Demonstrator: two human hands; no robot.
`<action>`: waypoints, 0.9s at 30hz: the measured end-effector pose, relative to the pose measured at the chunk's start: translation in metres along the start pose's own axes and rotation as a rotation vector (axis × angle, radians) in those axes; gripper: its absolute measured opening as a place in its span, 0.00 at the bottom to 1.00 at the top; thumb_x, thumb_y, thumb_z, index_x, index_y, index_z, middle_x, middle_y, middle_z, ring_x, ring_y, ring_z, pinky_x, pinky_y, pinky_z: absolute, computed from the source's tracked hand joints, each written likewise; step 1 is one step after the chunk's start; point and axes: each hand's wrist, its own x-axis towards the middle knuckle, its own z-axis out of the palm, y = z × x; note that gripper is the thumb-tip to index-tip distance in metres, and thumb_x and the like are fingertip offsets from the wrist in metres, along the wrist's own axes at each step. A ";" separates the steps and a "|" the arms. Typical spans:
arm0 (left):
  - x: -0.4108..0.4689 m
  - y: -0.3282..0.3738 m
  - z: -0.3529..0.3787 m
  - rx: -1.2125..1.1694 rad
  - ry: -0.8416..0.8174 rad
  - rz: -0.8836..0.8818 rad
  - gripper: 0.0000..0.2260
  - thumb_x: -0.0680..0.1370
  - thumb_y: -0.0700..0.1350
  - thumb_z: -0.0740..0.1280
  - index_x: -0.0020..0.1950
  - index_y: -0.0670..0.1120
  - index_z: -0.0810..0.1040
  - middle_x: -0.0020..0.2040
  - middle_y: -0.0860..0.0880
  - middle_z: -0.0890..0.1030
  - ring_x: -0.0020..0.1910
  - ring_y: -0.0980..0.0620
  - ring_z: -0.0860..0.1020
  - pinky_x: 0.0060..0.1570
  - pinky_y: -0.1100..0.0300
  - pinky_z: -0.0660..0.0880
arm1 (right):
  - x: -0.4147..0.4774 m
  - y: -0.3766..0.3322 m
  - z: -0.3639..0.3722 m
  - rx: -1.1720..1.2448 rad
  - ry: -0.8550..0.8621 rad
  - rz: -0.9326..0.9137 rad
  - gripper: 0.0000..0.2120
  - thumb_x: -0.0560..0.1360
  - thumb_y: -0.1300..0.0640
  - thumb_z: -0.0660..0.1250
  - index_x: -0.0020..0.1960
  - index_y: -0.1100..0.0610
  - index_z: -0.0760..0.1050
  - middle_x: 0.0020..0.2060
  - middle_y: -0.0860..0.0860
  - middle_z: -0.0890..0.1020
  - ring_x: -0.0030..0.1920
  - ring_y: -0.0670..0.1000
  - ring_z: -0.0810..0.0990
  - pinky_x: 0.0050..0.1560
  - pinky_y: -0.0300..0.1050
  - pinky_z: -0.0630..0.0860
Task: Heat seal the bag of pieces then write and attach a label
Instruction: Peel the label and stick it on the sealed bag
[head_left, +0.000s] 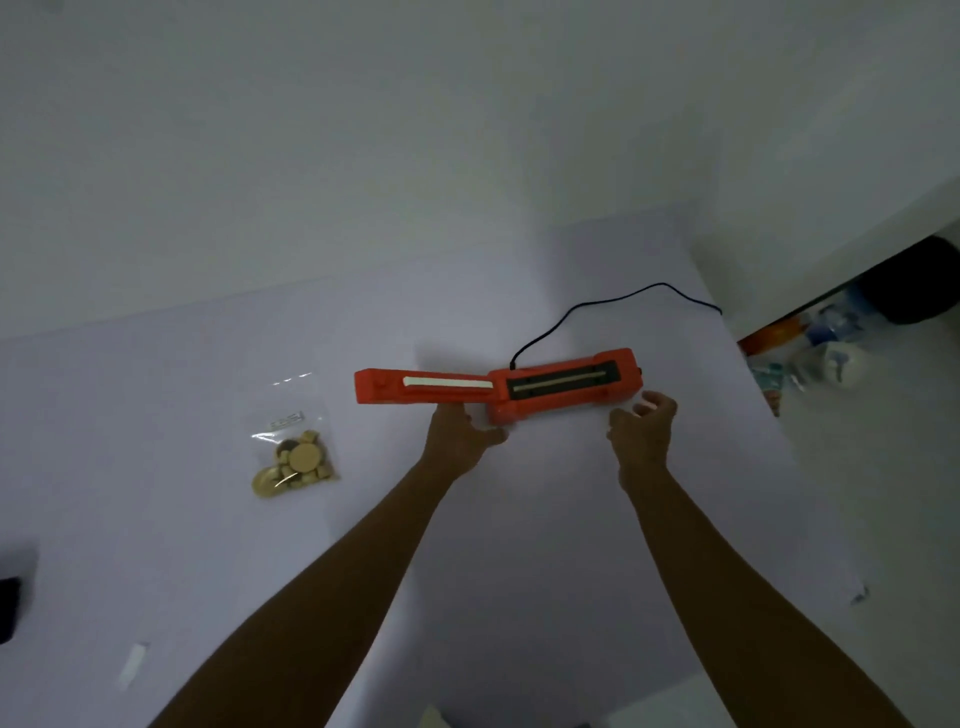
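Dimness blurring shelf clutter at right, orange heat sealer (498, 391) lid open, left hand (457, 436) touching its lid, right hand (644, 426) loosely spread beside it, bag of pieces (293, 441) apart on white table (208, 519), black cord (597, 312) trailing behind.

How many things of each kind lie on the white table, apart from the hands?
Orange heat sealer, lid open, with a black cord: 1
Clear bag of pieces: 1
White strip, perhaps a label: 1
Dark object at the left edge, cut off by the frame: 1
Total: 4
The left hand is at the sealer; the right hand is open beside it.
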 end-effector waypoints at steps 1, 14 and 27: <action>0.005 0.003 0.006 -0.018 -0.003 0.035 0.29 0.67 0.41 0.79 0.64 0.44 0.70 0.58 0.49 0.77 0.54 0.52 0.77 0.55 0.57 0.74 | 0.015 -0.001 -0.004 -0.026 -0.004 0.001 0.24 0.74 0.69 0.65 0.65 0.53 0.65 0.63 0.59 0.72 0.55 0.60 0.77 0.52 0.55 0.78; 0.054 -0.004 0.016 -0.101 0.069 0.233 0.25 0.66 0.32 0.77 0.57 0.49 0.74 0.52 0.50 0.80 0.52 0.58 0.80 0.55 0.65 0.75 | 0.085 -0.006 0.003 -0.136 -0.260 -0.059 0.33 0.72 0.75 0.59 0.74 0.54 0.65 0.64 0.55 0.77 0.62 0.56 0.77 0.63 0.60 0.76; 0.083 0.004 -0.009 -0.172 0.122 0.228 0.25 0.61 0.43 0.80 0.54 0.46 0.76 0.52 0.42 0.81 0.53 0.43 0.80 0.56 0.49 0.78 | 0.095 -0.035 0.047 -0.109 -0.327 -0.114 0.32 0.75 0.73 0.61 0.76 0.54 0.62 0.60 0.51 0.76 0.56 0.52 0.77 0.59 0.55 0.77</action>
